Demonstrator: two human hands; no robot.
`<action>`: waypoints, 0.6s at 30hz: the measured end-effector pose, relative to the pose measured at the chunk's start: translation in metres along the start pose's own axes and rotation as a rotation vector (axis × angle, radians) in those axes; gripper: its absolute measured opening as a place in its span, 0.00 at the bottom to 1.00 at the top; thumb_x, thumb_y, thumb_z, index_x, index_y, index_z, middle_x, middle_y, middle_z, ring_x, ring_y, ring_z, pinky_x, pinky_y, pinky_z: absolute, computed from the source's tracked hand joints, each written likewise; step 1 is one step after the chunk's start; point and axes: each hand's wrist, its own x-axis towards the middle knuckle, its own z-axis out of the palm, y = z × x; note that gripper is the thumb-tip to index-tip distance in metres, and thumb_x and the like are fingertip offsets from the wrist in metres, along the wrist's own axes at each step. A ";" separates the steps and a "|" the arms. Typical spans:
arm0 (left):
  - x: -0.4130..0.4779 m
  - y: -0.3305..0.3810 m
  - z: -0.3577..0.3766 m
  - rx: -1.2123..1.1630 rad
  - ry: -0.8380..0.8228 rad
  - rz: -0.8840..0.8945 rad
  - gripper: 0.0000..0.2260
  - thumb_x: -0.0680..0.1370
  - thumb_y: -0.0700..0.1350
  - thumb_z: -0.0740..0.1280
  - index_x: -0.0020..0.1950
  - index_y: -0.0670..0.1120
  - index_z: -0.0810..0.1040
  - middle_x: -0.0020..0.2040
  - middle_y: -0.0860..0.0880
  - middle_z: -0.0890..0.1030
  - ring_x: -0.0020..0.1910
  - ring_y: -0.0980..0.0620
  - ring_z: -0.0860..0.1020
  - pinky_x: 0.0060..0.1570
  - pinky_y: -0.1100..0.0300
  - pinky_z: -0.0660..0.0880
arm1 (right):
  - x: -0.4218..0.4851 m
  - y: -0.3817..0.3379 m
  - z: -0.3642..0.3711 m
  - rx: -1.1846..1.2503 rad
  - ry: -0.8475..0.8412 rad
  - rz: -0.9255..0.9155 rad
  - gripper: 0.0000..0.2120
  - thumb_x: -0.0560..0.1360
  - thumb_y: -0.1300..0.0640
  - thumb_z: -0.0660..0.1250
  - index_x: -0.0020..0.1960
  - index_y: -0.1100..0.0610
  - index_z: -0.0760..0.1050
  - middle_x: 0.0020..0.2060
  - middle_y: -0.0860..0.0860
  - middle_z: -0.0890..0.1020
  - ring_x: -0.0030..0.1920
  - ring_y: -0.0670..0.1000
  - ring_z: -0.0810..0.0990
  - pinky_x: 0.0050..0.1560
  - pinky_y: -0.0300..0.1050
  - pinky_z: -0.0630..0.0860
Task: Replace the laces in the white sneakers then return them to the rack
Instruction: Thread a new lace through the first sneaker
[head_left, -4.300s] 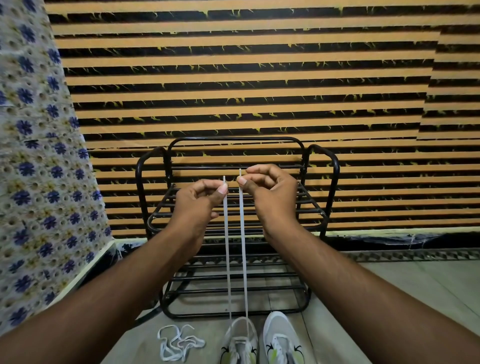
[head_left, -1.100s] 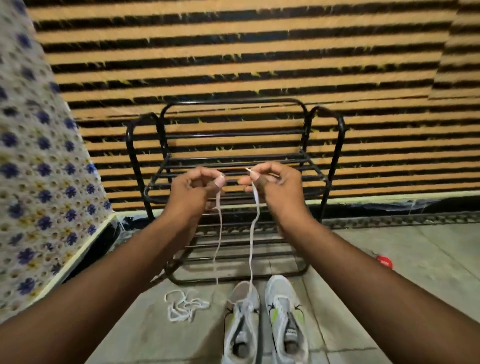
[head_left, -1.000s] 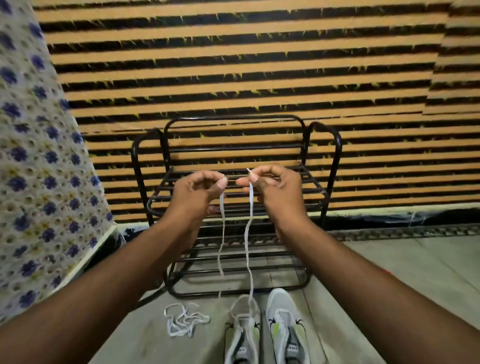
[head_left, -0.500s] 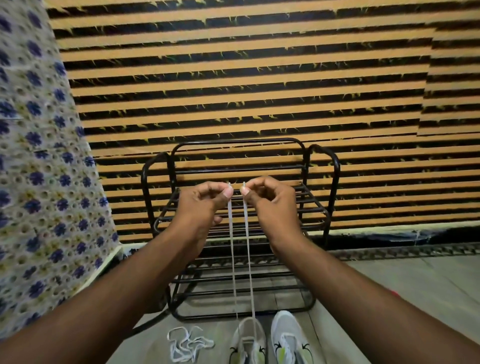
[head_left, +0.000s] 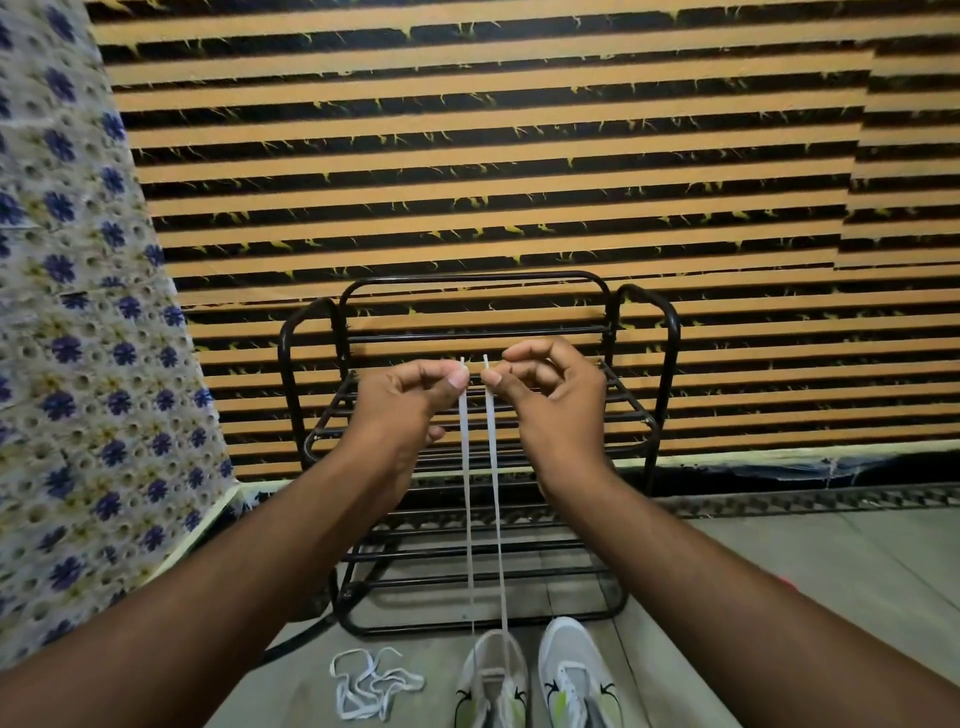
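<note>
Two white sneakers stand side by side on the floor at the bottom edge, the left sneaker (head_left: 493, 680) and the right sneaker (head_left: 574, 675). A white lace (head_left: 483, 493) runs up taut from the left sneaker in two parallel strands. My left hand (head_left: 402, 402) pinches the end of the left strand between thumb and forefinger. My right hand (head_left: 550, 397) pinches the end of the right strand the same way. Both lace tips stick up just above my fingers, level with each other. Both hands are raised in front of the black metal rack (head_left: 644, 364).
A loose white lace (head_left: 371, 683) lies tangled on the floor left of the sneakers. The rack stands against an orange and black striped wall (head_left: 493, 156). A blue flowered cloth (head_left: 78, 364) hangs on the left. Grey floor tiles (head_left: 831, 571) stretch to the right.
A second ago the two strands hung slack with my hands apart. Both hands have drawn together and pulled the strands straight and taut, with the tips side by side.
</note>
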 end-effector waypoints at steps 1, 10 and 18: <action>0.000 0.001 0.000 -0.001 0.003 -0.001 0.05 0.77 0.43 0.74 0.52 0.49 0.86 0.52 0.54 0.87 0.58 0.52 0.82 0.56 0.46 0.77 | 0.000 0.000 0.000 0.002 0.002 -0.001 0.11 0.71 0.65 0.76 0.50 0.55 0.79 0.42 0.48 0.86 0.45 0.43 0.86 0.45 0.34 0.81; -0.002 0.002 0.001 0.013 0.007 0.011 0.05 0.77 0.44 0.74 0.51 0.49 0.87 0.51 0.55 0.87 0.57 0.53 0.82 0.60 0.42 0.76 | 0.000 0.000 0.000 0.003 -0.015 -0.004 0.11 0.71 0.65 0.76 0.50 0.55 0.79 0.42 0.48 0.86 0.45 0.43 0.86 0.44 0.35 0.81; -0.005 0.004 0.001 0.022 0.012 0.021 0.04 0.77 0.43 0.74 0.51 0.49 0.87 0.51 0.55 0.87 0.57 0.52 0.82 0.59 0.44 0.76 | -0.001 0.000 -0.001 0.002 -0.013 -0.001 0.11 0.71 0.64 0.76 0.50 0.56 0.79 0.42 0.48 0.86 0.45 0.44 0.86 0.46 0.40 0.83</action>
